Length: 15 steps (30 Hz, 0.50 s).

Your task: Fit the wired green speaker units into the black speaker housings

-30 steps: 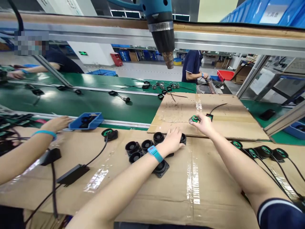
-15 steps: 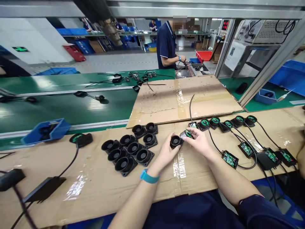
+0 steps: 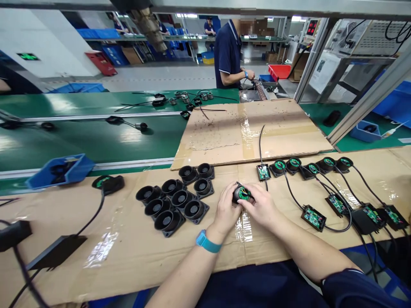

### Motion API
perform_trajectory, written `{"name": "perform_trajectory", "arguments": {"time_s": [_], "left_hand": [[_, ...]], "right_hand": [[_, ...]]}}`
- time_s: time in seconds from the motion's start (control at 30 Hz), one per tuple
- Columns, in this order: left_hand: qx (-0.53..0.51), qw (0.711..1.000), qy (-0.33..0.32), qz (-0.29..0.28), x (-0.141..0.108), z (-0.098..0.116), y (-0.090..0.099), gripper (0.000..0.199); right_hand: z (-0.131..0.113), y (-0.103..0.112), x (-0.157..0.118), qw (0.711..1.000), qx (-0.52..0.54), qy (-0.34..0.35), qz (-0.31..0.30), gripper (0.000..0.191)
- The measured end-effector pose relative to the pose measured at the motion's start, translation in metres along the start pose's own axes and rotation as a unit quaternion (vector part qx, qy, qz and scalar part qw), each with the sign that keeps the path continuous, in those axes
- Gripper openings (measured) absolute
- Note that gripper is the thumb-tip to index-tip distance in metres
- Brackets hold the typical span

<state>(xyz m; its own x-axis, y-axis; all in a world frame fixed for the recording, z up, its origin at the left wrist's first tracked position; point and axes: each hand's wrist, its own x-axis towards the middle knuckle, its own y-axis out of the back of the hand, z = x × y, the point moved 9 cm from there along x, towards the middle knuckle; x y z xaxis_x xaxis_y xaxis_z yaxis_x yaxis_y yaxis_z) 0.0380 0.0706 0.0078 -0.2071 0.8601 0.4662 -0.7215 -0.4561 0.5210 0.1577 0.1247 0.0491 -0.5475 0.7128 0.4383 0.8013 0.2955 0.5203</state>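
1. While half a second back shows motor and housing side by side, one per hand, the motor (image 3: 245, 193) now sits in the mouth of the housing (image 3: 236, 196), green face showing, wires on top.
2. Meaning, as a judgement: fitting looks well along, the two parts now handled as one. Can't tell how deep the motor sits.
3. Left hand (image 3: 226, 207): grasping the housing from its left side. One wristband (image 3: 210, 243) on that wrist.
4. Right hand (image 3: 262, 207): grasping the same unit from its right, fingertips at the motor's edge.
5. Held unit: just in front of the near edge of the raised board (image 3: 221, 139), about mid-edge.
6. Loose housings (image 3: 167, 220): nine, unchanged, clustered at and left of the board's near-left corner, mouths up.
7. Fitted units (image 3: 279, 166): five in a row, in front of the board's right part, running past its near-right corner. Green faces up.
8. Open boxes (image 3: 313, 217): five, circuits showing. One just in front of the board's near edge, four farther forward and right.
9. Left of the board: one blue bin (image 3: 61, 171), one long black box (image 3: 58, 252).
10. Beyond the board: one person (image 3: 226, 55) standing close by; smaller figures farther back, not counted.
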Motion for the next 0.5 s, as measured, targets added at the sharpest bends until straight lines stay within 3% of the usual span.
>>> {"name": "perform_trajectory", "arguments": {"time_s": [0.17,0.3,0.5], "left_hand": [[-0.007,1.000,-0.004,-0.024,0.002,-0.004,-0.006,0.048],[0.020,1.000,-0.008,-0.020,-0.004,-0.011,-0.001,0.048],[0.058,0.989,0.108,-0.079,-0.004,-0.068,-0.007,0.057]], "right_hand": [[0.009,-0.004,0.001,0.998,-0.036,-0.050,-0.013,0.047],[0.008,-0.014,-0.001,0.986,-0.115,-0.100,-0.074,0.045],[0.004,-0.029,0.014,0.959,-0.252,0.023,-0.130,0.058]]}}
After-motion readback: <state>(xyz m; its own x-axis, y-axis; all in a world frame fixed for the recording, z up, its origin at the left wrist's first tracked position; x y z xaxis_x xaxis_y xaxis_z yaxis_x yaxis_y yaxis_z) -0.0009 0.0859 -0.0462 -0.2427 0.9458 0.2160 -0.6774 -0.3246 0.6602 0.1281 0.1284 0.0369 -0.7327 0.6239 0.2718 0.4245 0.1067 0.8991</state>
